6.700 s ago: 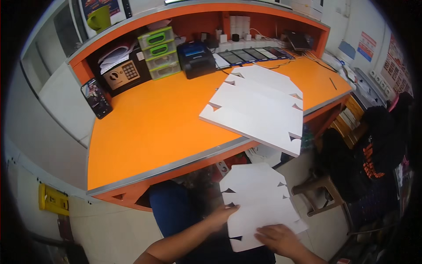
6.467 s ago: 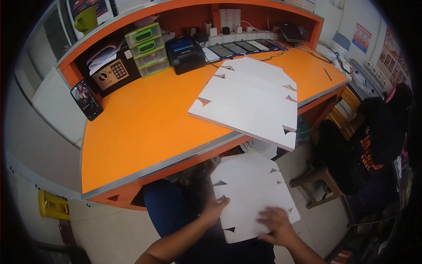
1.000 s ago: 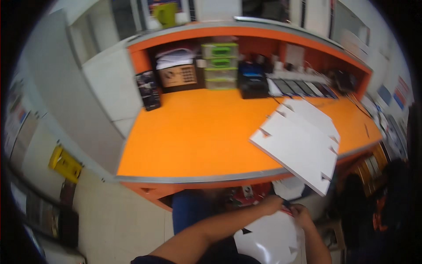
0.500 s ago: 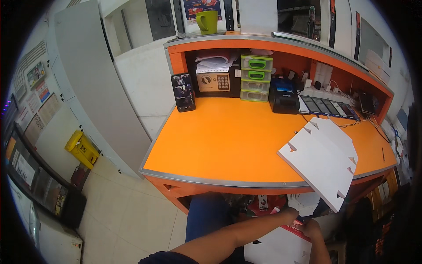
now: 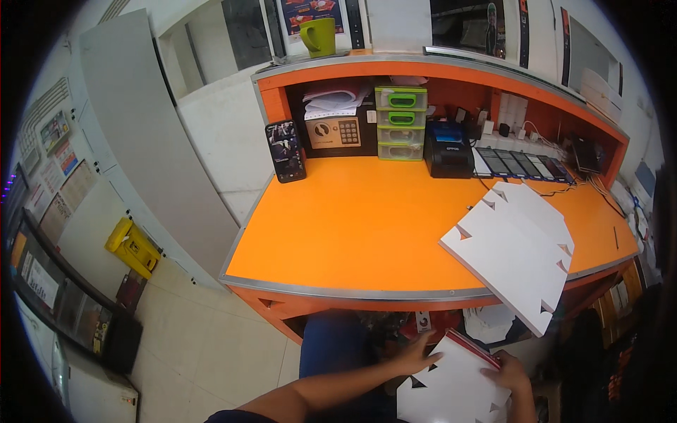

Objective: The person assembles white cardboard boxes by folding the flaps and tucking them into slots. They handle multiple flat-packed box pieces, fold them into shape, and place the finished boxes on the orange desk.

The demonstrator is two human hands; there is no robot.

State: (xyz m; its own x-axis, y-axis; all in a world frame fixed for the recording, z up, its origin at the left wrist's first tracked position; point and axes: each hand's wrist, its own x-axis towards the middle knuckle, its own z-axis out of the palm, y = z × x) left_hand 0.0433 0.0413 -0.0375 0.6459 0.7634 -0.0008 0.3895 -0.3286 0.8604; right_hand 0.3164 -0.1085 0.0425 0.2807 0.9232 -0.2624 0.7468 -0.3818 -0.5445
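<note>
Far left there's a yellow bin (image 5: 132, 247) down on the floor (image 5: 204, 352). Then you hit the orange table (image 5: 338, 240), with a phone (image 5: 286, 151) propped upright near its left end. A green mug (image 5: 318, 37) sits up on the ledge (image 5: 391, 62), and below that is a dark safe (image 5: 335, 134) with loose papers (image 5: 331, 101) on top. Just right of it, a little drawer tower (image 5: 401, 123) with green trim.

On the near side, below the table edge, the left hand (image 5: 416, 358) has its grip loose, fingers spread at the left edge of a notched white card (image 5: 451, 388); can't tell how firmly it's touching. Farther back is a black printer (image 5: 449, 150). The card is low in front of the person, tilted, with a red strip (image 5: 474, 347) along its far right edge. The right hand (image 5: 511, 374) has its grip closed around the right edge, fingers on the white face.

Farther right, a white stack (image 5: 518, 243) with matching notches lies on the table, poking out past the near edge. Behind it, a row of flat devices (image 5: 525, 166), and a thin dark stick (image 5: 615, 237) near the right end.
</note>
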